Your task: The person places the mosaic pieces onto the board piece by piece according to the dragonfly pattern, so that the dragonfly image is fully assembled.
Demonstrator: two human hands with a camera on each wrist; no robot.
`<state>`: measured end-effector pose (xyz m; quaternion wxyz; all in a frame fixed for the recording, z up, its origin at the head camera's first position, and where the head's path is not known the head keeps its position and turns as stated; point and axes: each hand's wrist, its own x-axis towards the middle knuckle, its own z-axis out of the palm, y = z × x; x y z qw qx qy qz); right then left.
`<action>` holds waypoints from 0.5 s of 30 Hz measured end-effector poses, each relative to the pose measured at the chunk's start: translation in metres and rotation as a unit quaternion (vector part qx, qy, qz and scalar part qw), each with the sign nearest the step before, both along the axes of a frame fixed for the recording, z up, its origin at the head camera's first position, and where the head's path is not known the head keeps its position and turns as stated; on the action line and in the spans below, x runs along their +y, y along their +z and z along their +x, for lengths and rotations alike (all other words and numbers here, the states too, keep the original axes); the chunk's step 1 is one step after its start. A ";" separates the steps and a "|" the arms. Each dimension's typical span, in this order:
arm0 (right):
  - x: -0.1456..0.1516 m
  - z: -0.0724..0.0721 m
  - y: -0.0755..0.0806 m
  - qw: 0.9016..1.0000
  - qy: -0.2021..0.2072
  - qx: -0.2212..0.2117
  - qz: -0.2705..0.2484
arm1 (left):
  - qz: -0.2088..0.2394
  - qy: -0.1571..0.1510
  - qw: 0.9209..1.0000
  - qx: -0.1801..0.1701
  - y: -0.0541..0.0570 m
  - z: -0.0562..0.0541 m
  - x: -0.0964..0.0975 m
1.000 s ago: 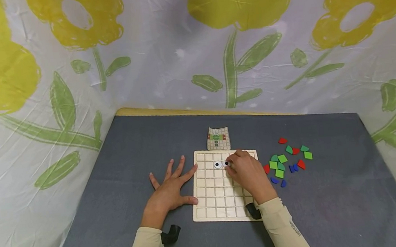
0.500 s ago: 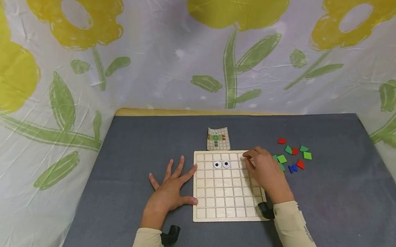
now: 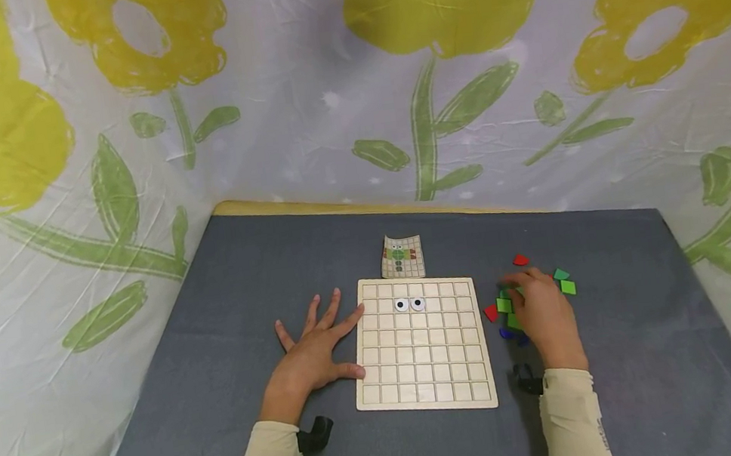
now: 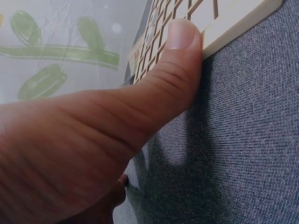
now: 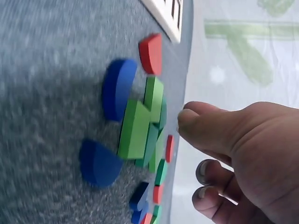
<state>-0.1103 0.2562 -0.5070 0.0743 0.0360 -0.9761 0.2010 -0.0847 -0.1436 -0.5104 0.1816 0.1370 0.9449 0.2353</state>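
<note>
A pale wooden grid board (image 3: 423,361) lies on the dark table, with two round eye pieces (image 3: 410,304) side by side in its upper part. My left hand (image 3: 312,352) is spread flat at the board's left side. Its thumb (image 4: 182,44) rests on the board's edge, and a fingertip touches the rim higher up. To the right, my right hand (image 3: 543,312) hovers over loose coloured pieces, thumb and forefinger close together and nothing visible between them. Below the fingers are light green squares (image 5: 135,130), with blue rounded pieces (image 5: 119,88) and a red piece (image 5: 151,53) beside them.
A small picture card (image 3: 402,256) with a coloured grid figure stands just behind the board. More pieces lie past the right hand, among them a green square (image 3: 568,287) and a red piece (image 3: 521,260). A flowered cloth wall (image 3: 297,115) encloses the table's back and sides.
The right hand has let go of the right-hand eye piece and moved right, off the board and over the coloured pieces. The left hand has stayed in place.
</note>
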 end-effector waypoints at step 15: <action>0.005 -0.004 -0.003 0.999 -0.005 -0.038 0.012 | -0.009 -0.001 1.000 0.001 -0.001 0.000 0.000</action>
